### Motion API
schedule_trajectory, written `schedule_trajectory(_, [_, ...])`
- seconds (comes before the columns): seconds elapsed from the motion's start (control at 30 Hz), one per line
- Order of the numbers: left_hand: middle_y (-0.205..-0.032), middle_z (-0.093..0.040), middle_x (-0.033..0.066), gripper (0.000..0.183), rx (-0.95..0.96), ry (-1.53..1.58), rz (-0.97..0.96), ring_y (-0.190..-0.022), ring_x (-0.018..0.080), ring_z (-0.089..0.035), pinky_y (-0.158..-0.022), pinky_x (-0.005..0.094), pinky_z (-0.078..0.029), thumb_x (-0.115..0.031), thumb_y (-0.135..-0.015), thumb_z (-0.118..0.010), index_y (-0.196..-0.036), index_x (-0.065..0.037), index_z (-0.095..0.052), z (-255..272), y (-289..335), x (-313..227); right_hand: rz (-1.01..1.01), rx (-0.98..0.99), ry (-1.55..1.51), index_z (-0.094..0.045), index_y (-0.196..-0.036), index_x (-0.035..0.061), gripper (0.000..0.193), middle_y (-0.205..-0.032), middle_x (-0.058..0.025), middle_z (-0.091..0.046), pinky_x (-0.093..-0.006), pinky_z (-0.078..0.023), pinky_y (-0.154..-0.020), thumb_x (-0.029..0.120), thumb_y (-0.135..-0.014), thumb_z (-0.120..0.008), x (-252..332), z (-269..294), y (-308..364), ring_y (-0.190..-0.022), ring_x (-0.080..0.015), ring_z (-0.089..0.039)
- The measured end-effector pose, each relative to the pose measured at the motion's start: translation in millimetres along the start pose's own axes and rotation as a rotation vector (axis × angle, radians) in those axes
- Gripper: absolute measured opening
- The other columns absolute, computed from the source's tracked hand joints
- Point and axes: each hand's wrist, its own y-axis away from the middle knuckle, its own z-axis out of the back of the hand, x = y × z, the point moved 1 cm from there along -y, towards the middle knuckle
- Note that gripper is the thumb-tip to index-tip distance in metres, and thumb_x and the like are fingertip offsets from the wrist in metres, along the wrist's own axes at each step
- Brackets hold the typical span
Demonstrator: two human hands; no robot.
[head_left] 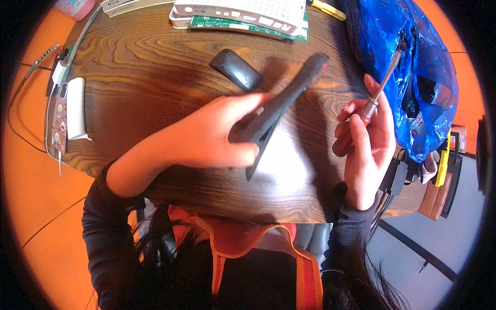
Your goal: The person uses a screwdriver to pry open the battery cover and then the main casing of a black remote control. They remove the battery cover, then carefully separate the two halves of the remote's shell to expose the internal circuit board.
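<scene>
My left hand grips a slim black plastic casing, held tilted and seen nearly edge-on. A small red spot shows at the casing's upper end, and a thin part stands slightly apart along its lower side. In my right hand is a screwdriver, its reddish handle in my fingers and its metal shaft pointing up toward the far right. Its tip is away from the casing. Just beyond my left hand lies a dark, glossy, rounded piece, shaped like a computer mouse.
A blue plastic bag covers the table's right side. At the far edge, white slotted housings rest over a green circuit board, near a yellow handle. A phone and a white strip lie at the left edge.
</scene>
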Motion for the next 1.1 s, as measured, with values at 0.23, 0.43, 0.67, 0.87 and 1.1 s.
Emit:
schedule_trajectory(0.23, [-0.085, -0.056, 0.0081, 0.061, -0.095, -0.063, 0.011, -0.078, 0.0145, -0.057, -0.070, 0.0280, -0.045, -0.006, -0.071, -0.056, -0.129, 0.005, -0.040, 1, -1, 0, 0.422, 0.356, 0.969, -0.058, -0.123, 0.0056, 0.052, -0.084, -0.0103, -0.060, -0.0252, -0.048, -0.060, -0.013, -0.074, -0.057, 40, 13, 15, -0.064, -0.0160, -0.057])
schedule_trajectory(0.43, [-0.091, -0.055, 0.0081, 0.068, -0.074, -0.257, 0.123, -0.084, 0.0123, -0.052, -0.078, 0.0247, -0.042, -0.001, -0.068, -0.053, -0.133, 0.008, -0.034, 2, 2, -2, 0.477, 0.496, 1.075, -0.066, -0.115, 0.0124, 0.054, -0.068, -0.0049, -0.046, -0.0260, -0.043, -0.049, -0.014, -0.068, -0.061, 58, 15, 16, -0.055, -0.0145, -0.050])
schedule_trajectory(0.67, [-0.063, -0.055, 0.0121, 0.040, -0.175, -0.338, -0.079, -0.057, 0.0201, -0.062, -0.054, 0.0301, -0.047, -0.009, -0.072, -0.061, -0.107, 0.007, -0.049, -3, 1, 2, 0.473, 0.522, 1.120, -0.067, -0.113, 0.0122, 0.050, -0.067, -0.0051, -0.048, -0.0267, -0.042, -0.045, -0.012, -0.070, -0.062, 61, 7, 15, -0.053, -0.0154, -0.049])
schedule_trajectory(0.87, [-0.071, -0.050, 0.0076, 0.063, -0.125, -0.263, 0.038, -0.065, 0.0135, -0.051, -0.060, 0.0274, -0.043, -0.002, -0.069, -0.055, -0.129, 0.010, -0.038, -2, 3, 1, 0.456, 0.554, 1.128, -0.067, -0.111, 0.0107, 0.048, -0.063, -0.0054, -0.049, -0.0267, -0.041, -0.045, -0.012, -0.070, -0.060, 68, 6, 13, -0.052, -0.0154, -0.049])
schedule_trajectory(1.1, [-0.068, -0.050, 0.0085, 0.063, -0.169, -0.321, 0.052, -0.062, 0.0137, -0.053, -0.058, 0.0277, -0.044, -0.003, -0.069, -0.057, -0.128, 0.010, -0.039, -7, 2, 1, 0.413, 0.599, 1.209, -0.066, -0.113, 0.0112, 0.048, -0.062, -0.0052, -0.048, -0.0273, -0.041, -0.045, -0.010, -0.070, -0.060, 74, 1, 11, -0.051, -0.0154, -0.048])
